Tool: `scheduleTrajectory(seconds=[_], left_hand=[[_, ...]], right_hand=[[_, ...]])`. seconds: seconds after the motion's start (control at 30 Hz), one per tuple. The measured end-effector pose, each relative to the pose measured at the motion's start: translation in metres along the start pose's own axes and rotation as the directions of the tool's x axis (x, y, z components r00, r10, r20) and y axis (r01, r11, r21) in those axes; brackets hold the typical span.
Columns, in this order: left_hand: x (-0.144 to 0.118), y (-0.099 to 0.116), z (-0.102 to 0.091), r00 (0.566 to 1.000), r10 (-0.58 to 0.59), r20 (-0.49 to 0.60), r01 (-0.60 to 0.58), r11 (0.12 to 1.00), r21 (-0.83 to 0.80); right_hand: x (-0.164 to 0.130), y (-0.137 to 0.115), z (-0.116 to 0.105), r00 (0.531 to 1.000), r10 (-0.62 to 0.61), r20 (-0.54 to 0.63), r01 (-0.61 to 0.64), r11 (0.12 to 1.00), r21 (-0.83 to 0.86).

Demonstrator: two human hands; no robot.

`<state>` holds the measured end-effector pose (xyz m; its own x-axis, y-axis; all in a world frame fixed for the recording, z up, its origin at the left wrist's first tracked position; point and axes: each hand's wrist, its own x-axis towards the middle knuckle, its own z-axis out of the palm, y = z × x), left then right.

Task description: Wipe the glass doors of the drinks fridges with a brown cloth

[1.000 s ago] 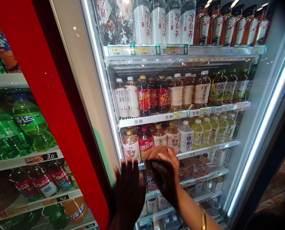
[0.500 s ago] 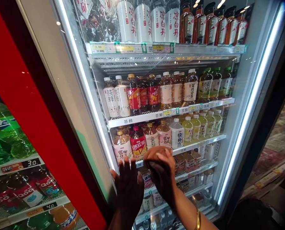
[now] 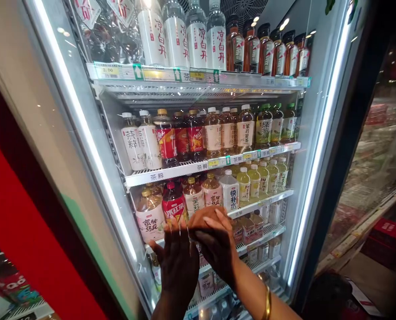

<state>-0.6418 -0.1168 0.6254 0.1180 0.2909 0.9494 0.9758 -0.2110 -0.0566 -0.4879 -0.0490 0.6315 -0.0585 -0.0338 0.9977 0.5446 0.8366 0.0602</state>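
My left hand (image 3: 180,262) lies flat with spread fingers against the glass front of a lit drinks fridge (image 3: 85,133), low down. My right hand (image 3: 214,242) is curled right beside it, fingers bent and knuckles towards me, touching the left hand's fingertips. A gold bangle (image 3: 267,302) sits on the right wrist. Whether the curled hand holds anything is hidden. Just behind the hands stand a peach-label tea bottle (image 3: 150,215), a red iced-tea bottle (image 3: 173,205) and a white bottle (image 3: 229,193) on the third shelf.
Several shelves of bottled tea and water fill the fridge, with white-label bottles (image 3: 176,35) on top and price tags on the shelf rail (image 3: 184,169). A red door frame (image 3: 25,231) stands at the left. A dark door edge and a store aisle (image 3: 367,200) lie at the right.
The view has swung to the right, so the fridge and the red frame slid left. Both hands stay low on the glass and have drawn together until they touch.
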Motion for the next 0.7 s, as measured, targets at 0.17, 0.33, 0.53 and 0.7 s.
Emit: scheduleTrajectory(seconds=[0.17,0.33,0.53,0.7], left_hand=[[0.014,0.023,0.015,0.998,-0.055,-0.034,0.054,0.998,-0.014],[0.018,0.052,0.034,0.997,-0.081,0.008,0.081,0.996,-0.026],[0.031,0.082,0.052,0.998,-0.054,0.012,0.054,0.998,0.030],[0.040,0.101,0.067,0.999,-0.048,0.002,0.048,0.997,0.064]], right_hand=[[0.024,0.043,-0.016,0.996,0.041,-0.079,-0.044,0.999,-0.031],[-0.005,0.059,-0.032,0.992,0.107,-0.061,-0.109,0.994,-0.028],[0.009,0.084,-0.042,0.999,0.009,-0.031,-0.006,0.997,0.081],[-0.004,0.124,-0.059,0.987,0.128,-0.094,-0.123,0.991,0.057]])
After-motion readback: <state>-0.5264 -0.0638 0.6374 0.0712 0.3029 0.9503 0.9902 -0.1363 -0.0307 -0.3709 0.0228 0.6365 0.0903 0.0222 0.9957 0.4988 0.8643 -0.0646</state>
